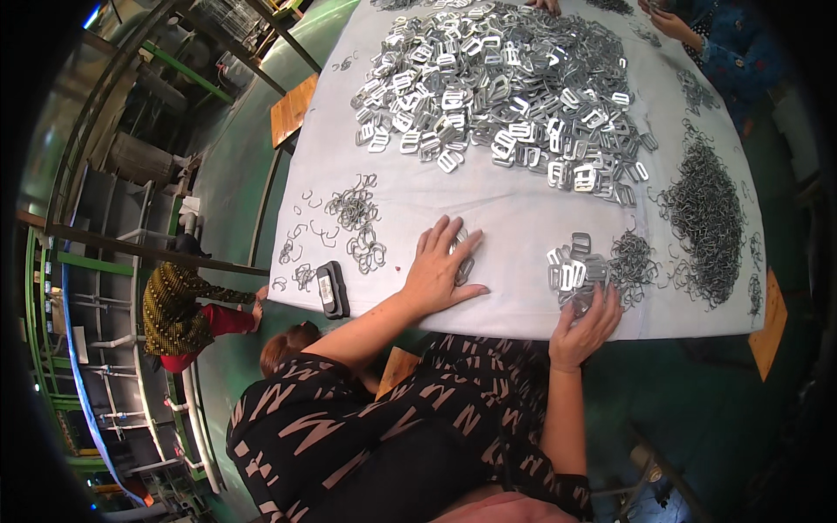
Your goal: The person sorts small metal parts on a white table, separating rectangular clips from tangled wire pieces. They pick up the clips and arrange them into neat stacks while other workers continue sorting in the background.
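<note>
My left hand (438,272) lies with spread fingers on the white-covered table. Flat metal buckles (466,268) show beside and partly under its fingers. At the table's near edge, my right hand (588,329) touches a small heap of silvery slotted buckles (571,272), its fingers bent and thumb apart. Whether a buckle sits under those fingertips is hidden. Right of that heap is a small pile of thin wire hooks (632,260). Far across the table spreads a large mound of the same slotted buckles (488,87).
A long pile of wire hooks (704,222) covers the table's right side; looser wire rings (353,209) lie at left. A black oblong object with a label (332,290) rests near the left edge. Other people's hands (667,22) work at the far side. A person (187,301) sits at left.
</note>
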